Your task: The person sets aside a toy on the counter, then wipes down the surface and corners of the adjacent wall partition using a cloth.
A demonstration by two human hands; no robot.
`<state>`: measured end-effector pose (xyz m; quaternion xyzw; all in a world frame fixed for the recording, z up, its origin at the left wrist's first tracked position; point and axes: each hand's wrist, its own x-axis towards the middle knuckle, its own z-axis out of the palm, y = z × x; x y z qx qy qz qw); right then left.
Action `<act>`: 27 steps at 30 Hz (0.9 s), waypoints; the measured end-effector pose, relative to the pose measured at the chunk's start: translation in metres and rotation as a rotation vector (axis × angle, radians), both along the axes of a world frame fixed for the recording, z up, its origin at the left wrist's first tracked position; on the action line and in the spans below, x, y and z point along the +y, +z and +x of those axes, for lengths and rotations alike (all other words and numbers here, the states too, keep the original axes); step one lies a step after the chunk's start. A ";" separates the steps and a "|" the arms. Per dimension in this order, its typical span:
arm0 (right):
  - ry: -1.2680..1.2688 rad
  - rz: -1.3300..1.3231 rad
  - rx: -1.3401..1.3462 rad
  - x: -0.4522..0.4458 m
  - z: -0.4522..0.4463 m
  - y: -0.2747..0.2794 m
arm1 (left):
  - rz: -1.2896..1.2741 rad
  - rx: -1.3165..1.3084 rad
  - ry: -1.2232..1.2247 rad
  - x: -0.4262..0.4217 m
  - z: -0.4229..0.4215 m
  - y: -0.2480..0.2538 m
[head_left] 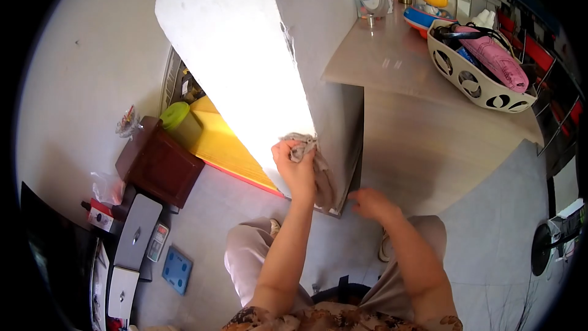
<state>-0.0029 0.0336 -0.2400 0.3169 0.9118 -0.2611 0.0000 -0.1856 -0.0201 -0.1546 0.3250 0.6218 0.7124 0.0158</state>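
While a pierced cream basket [455, 70] holds an elongated pink item [497, 61], left hand [295, 168] clutching crumpled cloth [322, 178], right hand [373, 204] loosely bent.

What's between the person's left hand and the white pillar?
A crumpled greyish cloth, gripped by the left hand at the edge of the white pillar. The head view shows it.

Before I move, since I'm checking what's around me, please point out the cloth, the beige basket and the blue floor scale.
Cloth [323, 179]: head view, on its hanging part.
Beige basket [456, 74]: head view, on its side wall.
Blue floor scale [177, 269]: head view, on its top.
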 end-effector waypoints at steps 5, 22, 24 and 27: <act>0.006 0.022 0.017 0.006 -0.003 -0.008 | -0.016 0.130 0.023 0.000 -0.006 -0.008; -0.006 -0.009 -0.059 0.020 -0.016 -0.011 | -0.119 0.130 0.077 -0.002 -0.006 -0.045; -0.010 -0.019 -0.063 0.020 -0.015 -0.009 | -0.095 0.090 0.052 -0.004 -0.003 -0.035; 0.003 0.000 -0.023 0.020 -0.016 -0.018 | -0.041 0.118 0.050 -0.004 -0.004 -0.005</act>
